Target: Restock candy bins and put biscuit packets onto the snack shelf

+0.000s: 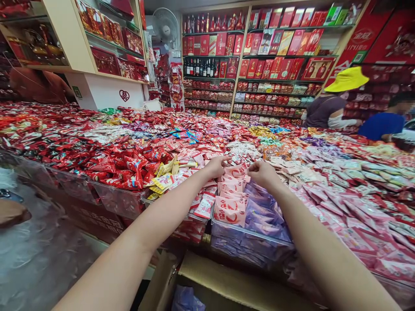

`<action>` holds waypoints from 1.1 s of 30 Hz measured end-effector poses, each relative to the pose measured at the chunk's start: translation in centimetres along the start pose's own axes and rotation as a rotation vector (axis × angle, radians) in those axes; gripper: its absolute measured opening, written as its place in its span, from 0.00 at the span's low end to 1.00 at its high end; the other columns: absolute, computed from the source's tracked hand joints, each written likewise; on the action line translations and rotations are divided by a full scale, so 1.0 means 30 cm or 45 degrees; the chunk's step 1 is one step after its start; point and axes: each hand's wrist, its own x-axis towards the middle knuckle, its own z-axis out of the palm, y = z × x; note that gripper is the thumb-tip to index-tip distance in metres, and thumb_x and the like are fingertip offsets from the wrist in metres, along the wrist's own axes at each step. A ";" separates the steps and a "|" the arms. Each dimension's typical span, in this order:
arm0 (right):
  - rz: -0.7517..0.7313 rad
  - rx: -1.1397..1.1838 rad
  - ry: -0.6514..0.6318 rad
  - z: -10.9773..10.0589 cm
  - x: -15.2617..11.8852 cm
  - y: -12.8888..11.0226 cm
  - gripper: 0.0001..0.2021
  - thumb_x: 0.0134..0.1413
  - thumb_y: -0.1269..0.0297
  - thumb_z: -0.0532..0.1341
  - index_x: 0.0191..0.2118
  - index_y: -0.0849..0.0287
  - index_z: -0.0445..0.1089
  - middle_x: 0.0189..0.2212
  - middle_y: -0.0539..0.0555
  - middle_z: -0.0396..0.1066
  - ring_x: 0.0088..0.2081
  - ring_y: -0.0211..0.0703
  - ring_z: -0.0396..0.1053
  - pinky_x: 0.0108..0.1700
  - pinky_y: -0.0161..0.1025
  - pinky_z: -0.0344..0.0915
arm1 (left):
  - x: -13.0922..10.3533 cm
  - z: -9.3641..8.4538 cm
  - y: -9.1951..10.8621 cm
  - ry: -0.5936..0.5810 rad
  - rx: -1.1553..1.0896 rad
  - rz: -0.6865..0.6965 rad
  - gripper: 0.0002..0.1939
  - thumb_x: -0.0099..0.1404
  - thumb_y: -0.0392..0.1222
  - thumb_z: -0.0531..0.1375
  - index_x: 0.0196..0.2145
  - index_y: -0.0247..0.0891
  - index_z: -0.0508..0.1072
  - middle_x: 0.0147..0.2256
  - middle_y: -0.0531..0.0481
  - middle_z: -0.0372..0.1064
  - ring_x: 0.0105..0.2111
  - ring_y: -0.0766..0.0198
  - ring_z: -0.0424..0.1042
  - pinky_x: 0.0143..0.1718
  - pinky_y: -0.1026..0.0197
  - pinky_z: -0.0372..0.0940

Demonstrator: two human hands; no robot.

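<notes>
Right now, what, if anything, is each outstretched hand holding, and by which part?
The right hand seems to pinch a pink packet by its right edge; the left hand is at the other end, its grip unclear.

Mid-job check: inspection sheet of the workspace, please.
Surface: clear bin, filled; neighbouring bins also filled.
Job's things: pink-and-white packets in a row beside purple packets.
Clutter: open cardboard box below, purple wrapping inside.
Hands: left hand and right hand flank the row's rear end; exact grip unclear.
Cables: thin pale line at far left, possibly a cord.
Surroundings: stocked shelves behind; person in yellow hat at right; another person's hand at left.
</notes>
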 end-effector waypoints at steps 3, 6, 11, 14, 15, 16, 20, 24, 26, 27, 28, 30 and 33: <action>0.012 0.284 0.097 0.000 0.008 0.005 0.04 0.39 0.68 0.59 0.27 0.60 0.66 0.22 0.51 0.68 0.25 0.39 0.64 0.26 0.34 0.59 | 0.002 0.005 -0.008 0.022 -0.005 0.017 0.35 0.46 0.22 0.57 0.54 0.33 0.64 0.35 0.47 0.73 0.30 0.67 0.70 0.25 0.71 0.61; 0.072 0.558 0.268 -0.008 0.015 0.007 0.11 0.41 0.67 0.57 0.35 0.61 0.65 0.25 0.52 0.67 0.25 0.38 0.63 0.26 0.34 0.60 | -0.002 0.009 -0.009 0.066 0.017 0.025 0.37 0.46 0.22 0.56 0.56 0.35 0.61 0.34 0.47 0.72 0.30 0.66 0.69 0.23 0.71 0.60; 0.041 0.661 0.286 -0.019 0.017 0.003 0.12 0.46 0.68 0.52 0.37 0.62 0.66 0.27 0.54 0.67 0.24 0.37 0.61 0.28 0.36 0.61 | -0.013 0.011 0.001 0.116 0.070 0.026 0.34 0.48 0.24 0.57 0.55 0.34 0.62 0.30 0.50 0.69 0.28 0.67 0.67 0.25 0.70 0.60; -0.066 0.619 0.249 -0.015 0.015 -0.002 0.12 0.48 0.67 0.51 0.39 0.62 0.66 0.28 0.54 0.67 0.27 0.38 0.62 0.30 0.36 0.61 | -0.011 0.014 0.000 0.111 0.080 0.016 0.33 0.48 0.25 0.57 0.54 0.34 0.62 0.28 0.53 0.68 0.27 0.68 0.66 0.26 0.70 0.60; -0.092 0.606 0.245 -0.013 0.015 -0.003 0.12 0.48 0.67 0.51 0.39 0.62 0.66 0.29 0.54 0.68 0.29 0.39 0.63 0.31 0.36 0.61 | -0.010 0.015 -0.001 0.112 0.082 0.014 0.33 0.48 0.25 0.57 0.54 0.34 0.62 0.28 0.53 0.68 0.27 0.68 0.66 0.26 0.70 0.61; -0.111 0.589 0.245 -0.011 0.016 -0.002 0.12 0.48 0.68 0.51 0.39 0.62 0.66 0.31 0.55 0.68 0.31 0.40 0.64 0.33 0.37 0.61 | -0.008 0.016 -0.003 0.113 0.083 0.014 0.33 0.48 0.25 0.57 0.53 0.34 0.62 0.28 0.53 0.68 0.27 0.68 0.66 0.26 0.70 0.61; -0.195 0.454 0.238 -0.004 0.021 0.006 0.11 0.48 0.69 0.51 0.36 0.62 0.68 0.34 0.56 0.70 0.37 0.44 0.66 0.39 0.40 0.62 | -0.001 0.019 -0.013 0.119 0.090 0.028 0.31 0.49 0.26 0.57 0.52 0.34 0.64 0.30 0.52 0.69 0.27 0.68 0.67 0.26 0.69 0.61; -0.294 0.366 0.261 0.018 0.023 0.004 0.12 0.49 0.69 0.51 0.34 0.61 0.71 0.35 0.57 0.71 0.40 0.45 0.66 0.44 0.42 0.61 | 0.001 0.020 -0.016 0.118 0.087 0.040 0.30 0.50 0.26 0.57 0.52 0.35 0.64 0.32 0.51 0.69 0.27 0.68 0.67 0.27 0.69 0.62; -0.329 0.371 0.240 0.036 0.020 -0.003 0.12 0.49 0.69 0.51 0.35 0.61 0.71 0.36 0.57 0.72 0.40 0.44 0.67 0.44 0.41 0.62 | -0.002 0.020 -0.012 0.114 0.081 0.044 0.29 0.50 0.26 0.56 0.52 0.35 0.64 0.32 0.51 0.69 0.27 0.69 0.68 0.27 0.69 0.63; -0.338 0.386 0.219 0.046 0.018 -0.008 0.12 0.49 0.69 0.52 0.37 0.61 0.71 0.36 0.57 0.72 0.39 0.43 0.67 0.43 0.41 0.62 | -0.004 0.019 -0.010 0.114 0.079 0.044 0.28 0.50 0.26 0.56 0.51 0.34 0.65 0.32 0.51 0.69 0.27 0.69 0.68 0.28 0.69 0.63; -0.341 0.406 0.194 0.054 0.015 -0.012 0.12 0.49 0.68 0.52 0.39 0.62 0.70 0.36 0.57 0.72 0.38 0.43 0.68 0.43 0.41 0.63 | -0.005 0.019 -0.009 0.117 0.078 0.045 0.28 0.50 0.26 0.56 0.51 0.34 0.66 0.32 0.51 0.69 0.27 0.69 0.68 0.28 0.69 0.63; -0.347 0.431 0.128 0.067 0.008 -0.018 0.13 0.49 0.67 0.54 0.42 0.61 0.68 0.35 0.56 0.72 0.37 0.41 0.68 0.42 0.40 0.64 | -0.008 0.018 -0.007 0.124 0.077 0.044 0.27 0.50 0.26 0.57 0.50 0.34 0.66 0.32 0.50 0.69 0.28 0.69 0.68 0.29 0.69 0.63; -0.359 0.329 0.020 0.073 0.000 -0.018 0.10 0.47 0.68 0.57 0.38 0.60 0.69 0.34 0.55 0.73 0.36 0.41 0.69 0.41 0.39 0.64 | -0.007 0.019 -0.008 0.127 0.076 0.035 0.27 0.50 0.26 0.57 0.50 0.34 0.66 0.33 0.50 0.70 0.28 0.68 0.69 0.29 0.69 0.64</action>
